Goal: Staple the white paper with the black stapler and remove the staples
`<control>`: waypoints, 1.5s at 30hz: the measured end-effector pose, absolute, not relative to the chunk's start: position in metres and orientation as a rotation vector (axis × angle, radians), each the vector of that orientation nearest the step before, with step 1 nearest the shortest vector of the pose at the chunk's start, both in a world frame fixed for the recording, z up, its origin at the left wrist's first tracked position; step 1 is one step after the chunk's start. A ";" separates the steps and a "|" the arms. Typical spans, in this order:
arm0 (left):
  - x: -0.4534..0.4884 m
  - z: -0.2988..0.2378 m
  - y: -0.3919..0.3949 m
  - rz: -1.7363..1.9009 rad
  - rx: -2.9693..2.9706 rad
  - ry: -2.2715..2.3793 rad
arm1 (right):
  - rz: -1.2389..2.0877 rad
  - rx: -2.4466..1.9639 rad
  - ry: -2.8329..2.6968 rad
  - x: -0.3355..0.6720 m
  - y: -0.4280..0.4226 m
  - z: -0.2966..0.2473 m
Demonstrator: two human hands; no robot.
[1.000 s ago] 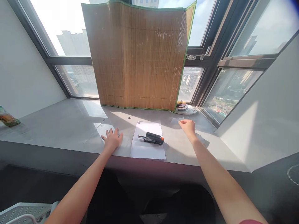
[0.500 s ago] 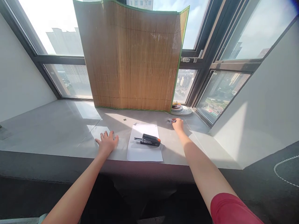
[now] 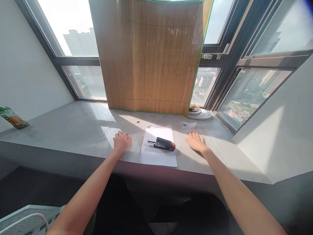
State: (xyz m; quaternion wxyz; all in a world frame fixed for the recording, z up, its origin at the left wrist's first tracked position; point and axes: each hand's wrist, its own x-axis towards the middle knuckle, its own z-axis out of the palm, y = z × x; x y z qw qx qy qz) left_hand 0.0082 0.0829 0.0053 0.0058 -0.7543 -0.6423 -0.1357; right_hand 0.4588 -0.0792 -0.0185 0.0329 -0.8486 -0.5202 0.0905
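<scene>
A black stapler with an orange tip lies on a white sheet of paper near the front edge of a grey window ledge. My left hand rests palm down on the ledge left of the paper, fingers loosely curled, holding nothing. My right hand lies flat on the ledge right of the paper, fingers spread. Just beyond my right hand sits a small clear packet.
A bamboo mat stands upright against the window behind the paper. A stack of plates sits at the mat's right foot. A green bottle lies at the far left. A tiny dark bit lies ahead of the paper.
My right hand has drawn back from the small packet and now lies flat on the ledge. My left hand has curled its fingers slightly. The view has shifted.
</scene>
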 end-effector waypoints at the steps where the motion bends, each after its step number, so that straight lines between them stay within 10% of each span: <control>1: 0.013 0.007 0.092 -0.477 -2.411 -1.983 | 0.295 -2.622 -1.596 0.459 -0.078 -0.018; 14: 0.089 0.007 0.181 -0.703 -2.658 -1.845 | 0.122 -2.586 -1.616 0.450 -0.086 -0.020; 45: 0.073 -0.003 0.035 -1.668 -2.872 -1.813 | 0.114 -2.538 -1.553 0.442 -0.090 -0.013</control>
